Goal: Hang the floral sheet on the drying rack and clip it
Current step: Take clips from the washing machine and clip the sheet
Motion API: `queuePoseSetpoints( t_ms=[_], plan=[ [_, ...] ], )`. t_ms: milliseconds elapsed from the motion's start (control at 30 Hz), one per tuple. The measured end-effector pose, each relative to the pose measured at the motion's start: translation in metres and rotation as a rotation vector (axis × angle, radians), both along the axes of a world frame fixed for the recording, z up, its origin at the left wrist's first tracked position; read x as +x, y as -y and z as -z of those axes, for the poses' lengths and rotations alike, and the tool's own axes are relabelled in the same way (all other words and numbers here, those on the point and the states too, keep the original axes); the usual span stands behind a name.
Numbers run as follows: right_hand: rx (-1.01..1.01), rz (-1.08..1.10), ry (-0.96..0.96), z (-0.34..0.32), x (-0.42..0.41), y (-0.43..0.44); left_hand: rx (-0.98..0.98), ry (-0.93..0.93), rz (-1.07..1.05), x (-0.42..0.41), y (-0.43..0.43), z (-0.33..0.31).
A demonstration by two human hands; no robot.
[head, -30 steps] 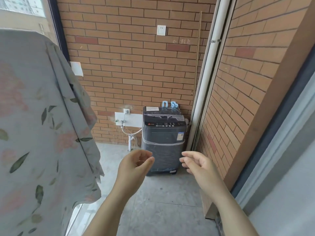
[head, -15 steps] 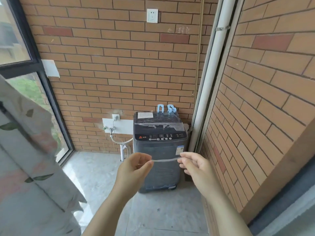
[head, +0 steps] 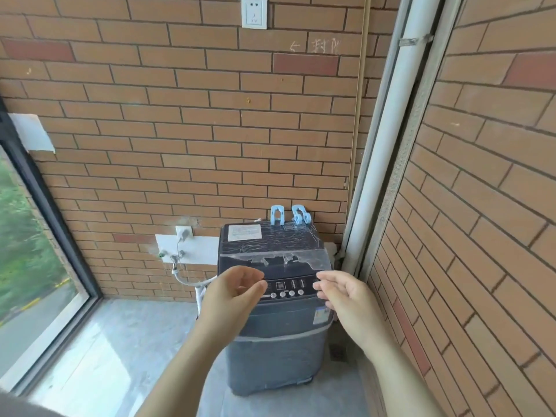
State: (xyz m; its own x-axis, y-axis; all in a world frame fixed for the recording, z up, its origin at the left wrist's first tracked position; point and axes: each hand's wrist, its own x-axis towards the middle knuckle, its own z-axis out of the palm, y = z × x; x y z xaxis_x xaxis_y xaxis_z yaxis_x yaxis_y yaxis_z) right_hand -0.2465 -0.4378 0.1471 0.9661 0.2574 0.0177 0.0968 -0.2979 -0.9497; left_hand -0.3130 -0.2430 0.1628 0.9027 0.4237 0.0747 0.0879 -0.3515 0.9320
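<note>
Brick walls (head: 180, 130) of orange-brown glazed tile with dark grout lines meet in a corner, with a few darker red bricks among them. A white square wall socket (head: 254, 12) sits high on the back wall. A smooth white round pipe (head: 388, 145) runs up the corner beside a grey metal frame. At the left a dark-framed window (head: 30, 236) reaches down to the grey, mottled concrete floor (head: 135, 341).

A boxy dark grey washing machine (head: 276, 356) stands in the corner, wrapped in crinkled clear plastic film (head: 301, 257) that is torn across the lid. A white paper label (head: 244, 232) lies flat on the lid. The control panel (head: 288, 288) shows small round buttons. On the lid's rear edge, against the wall, stand the task's pegs. One is a pale blue plastic U-shaped clip (head: 277, 215), and a second clip (head: 301, 215) of the same blue is just beside it.

Left of the machine a white wall plate (head: 192, 251) carries a plug (head: 183, 233) and a ribbed white hose (head: 186, 279).

Both bare forearms reach out in front of the machine. The left hand (head: 231, 293) has its fingers loosely curled, thumb near forefinger, its grip released. The right hand (head: 343, 296) is also relaxed with its grip released, fingers bent. The two hands are near each other but apart.
</note>
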Motion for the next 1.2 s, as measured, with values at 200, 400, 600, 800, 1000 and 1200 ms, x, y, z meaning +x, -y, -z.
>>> queuePoseSetpoints(
  t_ms=[200,400,600,800,1000,1200],
  plan=[
    [-0.076,0.038,-0.028,0.002,0.086,-0.043,-0.025,-0.016,0.029,0.090,-0.061,0.007],
    [-0.102,0.081,-0.074,0.015,0.155,-0.072,-0.071,-0.066,0.056,0.168,-0.098,0.024],
    [-0.128,0.110,-0.117,0.038,0.242,-0.075,-0.053,-0.135,0.062,0.247,-0.111,0.050],
    [-0.167,0.041,-0.135,0.048,0.352,-0.073,-0.057,-0.151,-0.003,0.346,-0.105,0.058],
    [-0.175,0.015,-0.143,0.055,0.458,-0.061,-0.062,-0.184,-0.038,0.428,-0.091,0.064],
    [-0.219,0.008,-0.223,0.084,0.517,-0.069,-0.035,-0.277,-0.070,0.478,-0.111,0.089]
  ],
)
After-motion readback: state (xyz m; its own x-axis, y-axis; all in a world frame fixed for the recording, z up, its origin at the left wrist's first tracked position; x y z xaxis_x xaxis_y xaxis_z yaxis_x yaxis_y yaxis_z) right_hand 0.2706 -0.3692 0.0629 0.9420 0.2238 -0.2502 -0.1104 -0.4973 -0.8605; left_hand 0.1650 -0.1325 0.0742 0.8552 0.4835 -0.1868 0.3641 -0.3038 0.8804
